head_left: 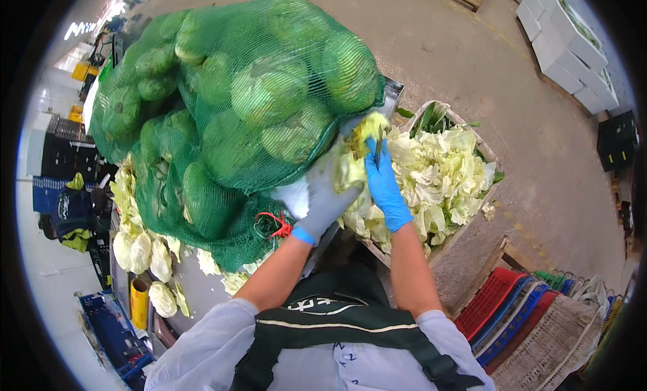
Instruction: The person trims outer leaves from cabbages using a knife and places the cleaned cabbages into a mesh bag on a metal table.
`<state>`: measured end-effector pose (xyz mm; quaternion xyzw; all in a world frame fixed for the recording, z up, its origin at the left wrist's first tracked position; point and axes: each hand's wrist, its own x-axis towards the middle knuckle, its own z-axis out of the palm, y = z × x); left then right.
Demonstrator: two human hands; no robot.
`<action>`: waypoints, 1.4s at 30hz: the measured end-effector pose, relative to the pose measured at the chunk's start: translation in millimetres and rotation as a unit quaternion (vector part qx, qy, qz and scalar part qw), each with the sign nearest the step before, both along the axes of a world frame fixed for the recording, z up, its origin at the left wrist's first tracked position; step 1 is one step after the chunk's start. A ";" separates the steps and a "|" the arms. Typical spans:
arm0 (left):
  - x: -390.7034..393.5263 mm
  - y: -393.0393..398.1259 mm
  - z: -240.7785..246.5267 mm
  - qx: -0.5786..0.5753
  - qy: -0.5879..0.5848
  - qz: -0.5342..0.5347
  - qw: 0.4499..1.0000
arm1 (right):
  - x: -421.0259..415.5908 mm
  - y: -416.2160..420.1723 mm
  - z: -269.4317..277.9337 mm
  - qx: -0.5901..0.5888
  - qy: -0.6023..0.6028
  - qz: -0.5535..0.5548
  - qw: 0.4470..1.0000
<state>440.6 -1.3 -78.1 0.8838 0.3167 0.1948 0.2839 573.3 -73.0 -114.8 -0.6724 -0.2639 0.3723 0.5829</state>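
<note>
My right hand [386, 183], in a blue disposable glove, grips a small knife [378, 146] whose blade points away from me. Just beyond its fingertips is a yellow-green piece of leafy vegetable [374, 125] with a browned side. My left hand [326, 196] wears a grey glove over a blue one. It is blurred, its thumb spread towards pale leaves; whether it grips them I cannot tell. Both hands are at the near edge of a crate [445, 247] heaped with loose pale cabbage leaves [434, 173]. Green mesh sacks [242, 103] of cabbages bulge beside my left hand.
Peeled pale heads [163, 299] and a yellow roll [139, 302] lie on the metal table [197, 285] at left. Red string [275, 224] ties a sack. Stacked plastic crates [520, 320] stand at lower right, white foam boxes [566, 47] at upper right.
</note>
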 end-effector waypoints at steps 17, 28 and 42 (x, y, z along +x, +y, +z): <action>-122.3 60.2 128.2 0.173 -0.072 -0.040 0.981 | 20.0 -160.3 -3.1 -0.141 0.012 -0.177 0.974; -374.0 141.2 38.4 -0.062 0.072 0.267 0.959 | -267.2 71.1 177.4 0.045 0.142 0.457 0.877; -327.4 234.5 1.3 -0.464 -0.214 0.224 0.830 | -316.9 152.3 64.7 -0.032 0.089 0.161 0.982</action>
